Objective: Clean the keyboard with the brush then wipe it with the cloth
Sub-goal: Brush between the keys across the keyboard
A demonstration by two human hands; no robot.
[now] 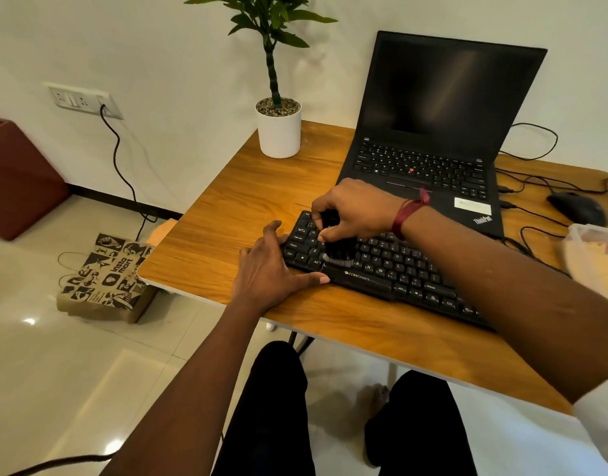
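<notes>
A black keyboard (392, 266) lies slantwise on the wooden table (241, 214), in front of the laptop. My right hand (354, 209) is closed around a small black brush (337, 250) whose bristles rest on the keys at the keyboard's left part. My left hand (271, 269) lies flat on the table at the keyboard's left end, fingers on its edge and thumb along its front. A pale cloth-like bundle (594, 255) shows at the right edge of the table, partly cut off.
An open black laptop (433, 139) stands behind the keyboard. A black mouse (577, 207) and several cables lie to its right. A white potted plant (278, 128) stands at the table's back left. A printed paper bag (103, 280) sits on the floor.
</notes>
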